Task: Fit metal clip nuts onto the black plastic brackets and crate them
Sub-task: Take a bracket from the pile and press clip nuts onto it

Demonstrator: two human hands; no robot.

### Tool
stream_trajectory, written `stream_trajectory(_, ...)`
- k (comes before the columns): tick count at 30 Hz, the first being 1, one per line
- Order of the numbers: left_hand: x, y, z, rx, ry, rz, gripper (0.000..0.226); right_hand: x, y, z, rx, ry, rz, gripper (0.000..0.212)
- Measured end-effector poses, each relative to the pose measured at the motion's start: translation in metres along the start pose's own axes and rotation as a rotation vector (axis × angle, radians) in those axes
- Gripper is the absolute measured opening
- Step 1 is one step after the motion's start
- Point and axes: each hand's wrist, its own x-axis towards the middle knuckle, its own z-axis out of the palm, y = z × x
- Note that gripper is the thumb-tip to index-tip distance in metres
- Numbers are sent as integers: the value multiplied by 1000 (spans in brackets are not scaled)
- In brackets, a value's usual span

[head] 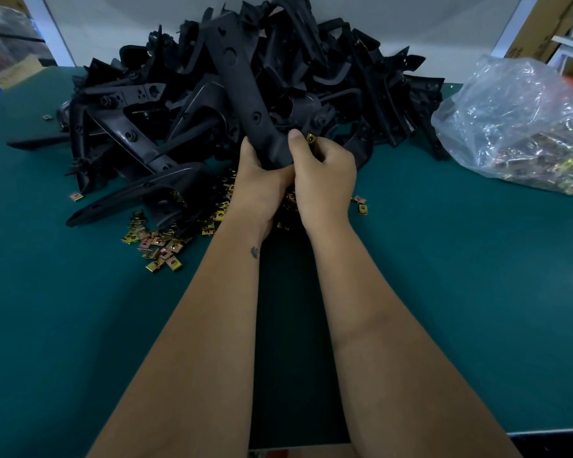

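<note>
Head view shows your left hand (258, 163) gripping the bracket (245, 104) beside your right hand (321, 166), which pinches a clip nut (311, 139) at its edge; align squarely, then push until seated.

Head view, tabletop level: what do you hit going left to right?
Lone clip nut near the left edge → pile of black brackets → loose clip nuts → left hand and right hand gripping one bracket → clear bag of clip nuts.
</note>
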Motion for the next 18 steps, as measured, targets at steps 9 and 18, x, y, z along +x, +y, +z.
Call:
stream_trajectory(9, 3, 2, -1, 27, 92, -58, 64, 0, 1, -1, -4, -54, -62, 34)
stream_trajectory(18, 13, 7, -18, -360, 239, 19, 56, 2, 3, -3, -109, -87, 50, 20)
